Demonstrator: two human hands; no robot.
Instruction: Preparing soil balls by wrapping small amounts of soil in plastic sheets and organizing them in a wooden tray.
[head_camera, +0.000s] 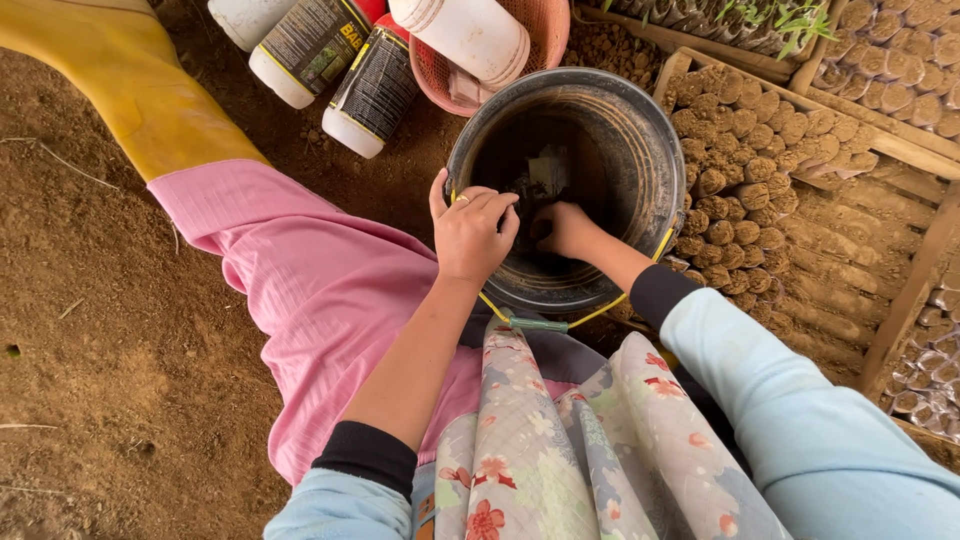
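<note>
The bucket (640, 150), round, dark and dirt-smeared with a thin yellow handle (600, 312) lying against its near side, stands on the bare soil in front of the person's knees. The left hand (473, 232) rests on its near rim, fingers curled close together, a ring on one finger; whether they pinch anything cannot be told. The right hand (563, 228) reaches down inside the bucket, fingers bunched in shadow, so what they grasp cannot be told. Beyond the far rim lie white plastic bottles (375, 95) and a pink basket (545, 30). Just beside the bucket's right wall, soil-filled seedling tubes (740, 150) sit packed in a wooden frame.
</note>
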